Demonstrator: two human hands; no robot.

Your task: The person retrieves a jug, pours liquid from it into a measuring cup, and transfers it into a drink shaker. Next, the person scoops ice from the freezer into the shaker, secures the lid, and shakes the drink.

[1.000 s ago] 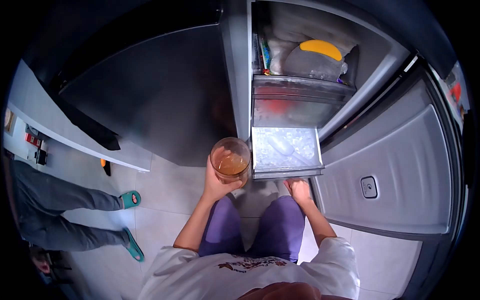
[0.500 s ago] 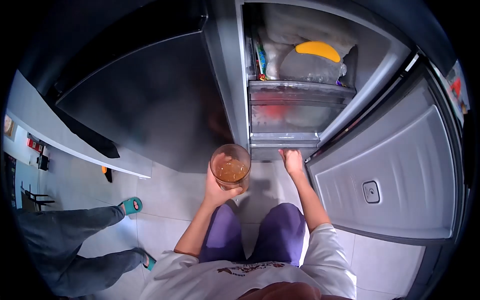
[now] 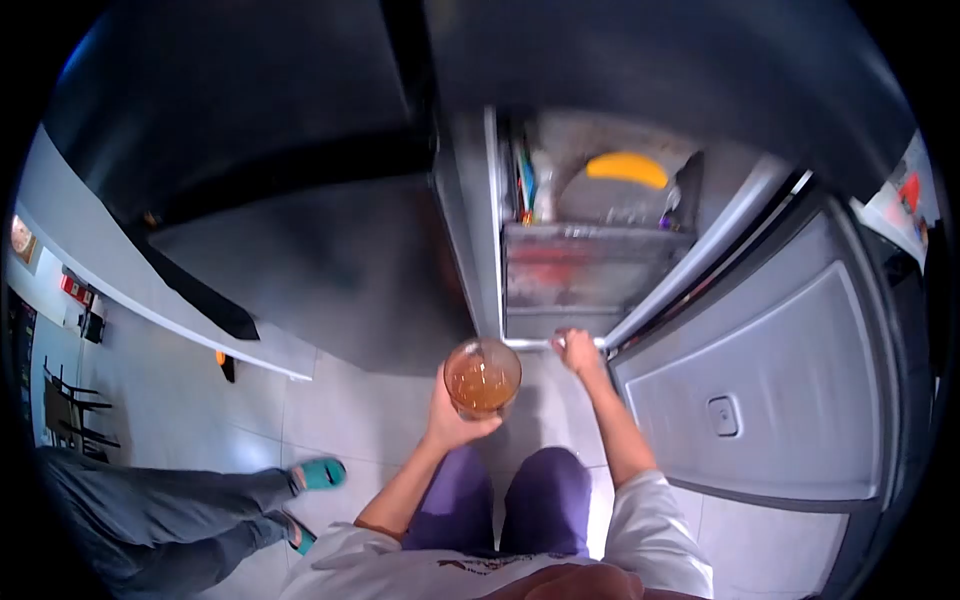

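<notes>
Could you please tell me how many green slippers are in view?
2, both worn by the other person at left: the upper slipper and, below it in the picture, the lower slipper. More may be hidden.

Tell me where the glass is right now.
In the head view, the glass is near the centre, held in the left hand, just above the purple-clad knees.

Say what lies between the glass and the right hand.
In the head view, only floor shows between the glass and the right hand.
</notes>
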